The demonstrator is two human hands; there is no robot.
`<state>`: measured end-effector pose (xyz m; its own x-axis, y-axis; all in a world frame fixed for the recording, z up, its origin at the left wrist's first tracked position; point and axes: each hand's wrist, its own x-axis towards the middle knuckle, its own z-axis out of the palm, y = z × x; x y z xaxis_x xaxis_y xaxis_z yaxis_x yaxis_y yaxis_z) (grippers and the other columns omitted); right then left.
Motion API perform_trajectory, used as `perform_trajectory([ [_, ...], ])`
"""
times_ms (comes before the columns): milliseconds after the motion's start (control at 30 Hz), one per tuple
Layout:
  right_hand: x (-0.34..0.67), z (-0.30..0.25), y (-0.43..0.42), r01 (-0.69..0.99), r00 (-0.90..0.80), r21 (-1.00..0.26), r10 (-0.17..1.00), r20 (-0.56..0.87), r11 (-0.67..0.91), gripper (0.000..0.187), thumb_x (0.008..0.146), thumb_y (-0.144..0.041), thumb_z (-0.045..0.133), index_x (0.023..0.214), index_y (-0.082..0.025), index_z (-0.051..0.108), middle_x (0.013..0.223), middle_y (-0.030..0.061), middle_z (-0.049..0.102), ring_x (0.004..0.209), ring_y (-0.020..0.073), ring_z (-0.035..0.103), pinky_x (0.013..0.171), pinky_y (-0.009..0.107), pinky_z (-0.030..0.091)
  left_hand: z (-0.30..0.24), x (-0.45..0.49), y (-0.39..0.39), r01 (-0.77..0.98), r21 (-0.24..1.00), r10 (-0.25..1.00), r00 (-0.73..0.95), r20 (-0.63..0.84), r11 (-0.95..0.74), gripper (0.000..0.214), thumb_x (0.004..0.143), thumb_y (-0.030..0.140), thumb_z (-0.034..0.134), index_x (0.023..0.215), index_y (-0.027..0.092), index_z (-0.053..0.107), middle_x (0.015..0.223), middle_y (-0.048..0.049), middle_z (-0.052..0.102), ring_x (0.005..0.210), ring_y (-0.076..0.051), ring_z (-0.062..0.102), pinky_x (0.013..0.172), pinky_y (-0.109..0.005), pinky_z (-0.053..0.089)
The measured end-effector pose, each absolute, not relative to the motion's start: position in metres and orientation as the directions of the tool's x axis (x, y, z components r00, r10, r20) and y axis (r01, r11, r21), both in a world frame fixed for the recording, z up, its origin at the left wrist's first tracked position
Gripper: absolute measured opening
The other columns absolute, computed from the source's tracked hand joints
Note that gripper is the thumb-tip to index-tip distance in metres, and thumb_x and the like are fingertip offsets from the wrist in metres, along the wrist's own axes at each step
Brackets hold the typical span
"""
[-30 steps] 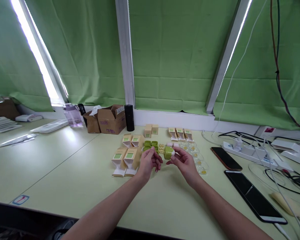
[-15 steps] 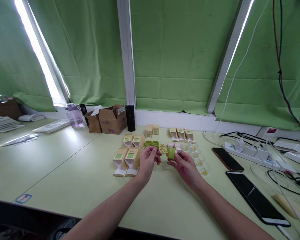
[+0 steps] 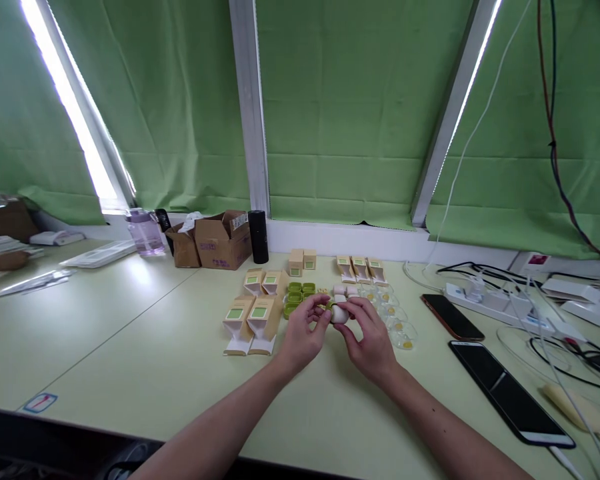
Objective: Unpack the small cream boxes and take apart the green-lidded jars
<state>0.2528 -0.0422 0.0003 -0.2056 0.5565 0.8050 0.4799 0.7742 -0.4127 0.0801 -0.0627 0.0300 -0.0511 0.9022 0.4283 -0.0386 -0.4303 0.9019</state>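
Fingers of my left hand pinch the green side of a small round white-and-green container. My right hand grips its white end between thumb and fingers. Part of the container is hidden by the fingers. Just behind my left hand are several small green square cups, with small cream pieces beside them. Beyond my right hand stand whitish cylinders. Clear round plastic pieces with yellow centres lie to its right. Left of my left hand, several opened beige cartons with green labels lie in rows.
Beige boxes and more opened cartons stand farther back. Brown cardboard boxes, a black cylinder and a purple bottle line the back left. Phones and a cabled power strip lie right. Another person's hand shows far left.
The container has turned so its white side faces me. My left hand has moved right and now grips its green side. Another person's hand has appeared at the far left.
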Motion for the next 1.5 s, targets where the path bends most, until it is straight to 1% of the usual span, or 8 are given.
perform_trajectory([
  [167, 0.253, 0.0, -0.041, 0.484, -0.21, -0.381, 0.527, 0.823, 0.788, 0.04, 0.099, -0.024, 0.058, 0.139, -0.028, 0.055, 0.124, 0.0128, 0.064, 0.112, 0.0287, 0.065, 0.092, 0.046, 0.06, 0.027, 0.081, -0.061, -0.079, 0.911, 0.912, 0.032, 0.408, -0.404, 0.034, 0.085, 0.037, 0.078, 0.113, 0.019, 0.073, 0.116, -0.0152, 0.074, 0.103, -0.027, 0.072, 0.087, -0.038, 0.062],
  [367, 0.255, 0.006, -0.044, 0.484, -0.22, -0.343, 0.491, 0.843, 0.805, 0.048, 0.099, -0.023, 0.058, 0.146, -0.028, 0.049, 0.131, 0.0143, 0.06, 0.101, 0.0258, 0.067, 0.084, 0.043, 0.062, 0.024, 0.083, -0.058, -0.16, 0.914, 0.92, 0.066, 0.386, -0.372, 0.037, 0.089, 0.042, 0.073, 0.115, 0.016, 0.07, 0.108, -0.0143, 0.074, 0.083, -0.022, 0.072, 0.076, -0.036, 0.062],
  [533, 0.256, 0.008, -0.044, 0.519, -0.251, -0.298, 0.476, 0.843, 0.801, 0.049, 0.099, -0.023, 0.058, 0.147, -0.028, 0.048, 0.131, 0.0149, 0.059, 0.109, 0.0285, 0.066, 0.088, 0.045, 0.062, 0.024, 0.084, -0.058, -0.177, 0.914, 0.922, 0.065, 0.382, -0.366, 0.036, 0.088, 0.041, 0.075, 0.113, 0.016, 0.071, 0.107, -0.0143, 0.075, 0.088, -0.024, 0.073, 0.076, -0.036, 0.063],
  [633, 0.255, 0.006, -0.042, 0.55, -0.307, -0.257, 0.479, 0.822, 0.795, 0.042, 0.099, -0.025, 0.058, 0.141, -0.027, 0.054, 0.125, 0.014, 0.062, 0.112, 0.0301, 0.066, 0.088, 0.046, 0.061, 0.023, 0.084, -0.058, -0.108, 0.913, 0.915, 0.053, 0.401, -0.394, 0.031, 0.087, 0.036, 0.075, 0.111, 0.017, 0.074, 0.109, -0.0144, 0.076, 0.095, -0.026, 0.073, 0.081, -0.036, 0.062],
  [800, 0.254, 0.005, -0.041, 0.58, -0.348, -0.237, 0.499, 0.793, 0.78, 0.033, 0.101, -0.024, 0.055, 0.134, -0.024, 0.059, 0.118, 0.0126, 0.064, 0.1, 0.0263, 0.069, 0.083, 0.041, 0.063, 0.018, 0.082, -0.057, 0.038, 0.903, 0.904, 0.035, 0.426, -0.427, 0.029, 0.088, 0.03, 0.073, 0.114, 0.018, 0.075, 0.115, -0.0141, 0.076, 0.099, -0.027, 0.075, 0.086, -0.036, 0.063],
  [1100, 0.254, 0.004, -0.042, 0.618, -0.39, -0.187, 0.504, 0.771, 0.764, 0.036, 0.101, -0.019, 0.051, 0.137, -0.021, 0.054, 0.121, 0.014, 0.063, 0.099, 0.0254, 0.07, 0.078, 0.039, 0.063, 0.012, 0.077, -0.055, 0.356, 0.741, 0.813, 0.108, 0.573, -0.569, 0.03, 0.097, 0.023, 0.055, 0.122, 0.015, 0.07, 0.117, -0.0131, 0.077, 0.102, -0.024, 0.075, 0.089, -0.036, 0.063],
  [1300, 0.252, 0.004, -0.04, 0.632, -0.399, -0.174, 0.51, 0.762, 0.755, 0.035, 0.102, -0.018, 0.048, 0.136, -0.02, 0.054, 0.125, 0.0158, 0.061, 0.102, 0.0266, 0.07, 0.078, 0.039, 0.063, 0.012, 0.08, -0.054, 0.427, 0.71, 0.807, 0.084, 0.585, -0.56, 0.03, 0.097, 0.021, 0.053, 0.121, 0.016, 0.071, 0.115, -0.011, 0.078, 0.101, -0.022, 0.075, 0.089, -0.034, 0.063],
  [1500, 0.249, 0.002, -0.039, 0.644, -0.395, -0.165, 0.51, 0.765, 0.747, 0.034, 0.1, -0.017, 0.049, 0.134, -0.018, 0.054, 0.123, 0.016, 0.061, 0.103, 0.0271, 0.07, 0.078, 0.039, 0.063, 0.017, 0.08, -0.053, 0.391, 0.749, 0.835, 0.11, 0.539, -0.535, 0.029, 0.098, 0.018, 0.05, 0.117, 0.019, 0.072, 0.11, -0.0071, 0.078, 0.092, -0.018, 0.075, 0.085, -0.03, 0.062],
])
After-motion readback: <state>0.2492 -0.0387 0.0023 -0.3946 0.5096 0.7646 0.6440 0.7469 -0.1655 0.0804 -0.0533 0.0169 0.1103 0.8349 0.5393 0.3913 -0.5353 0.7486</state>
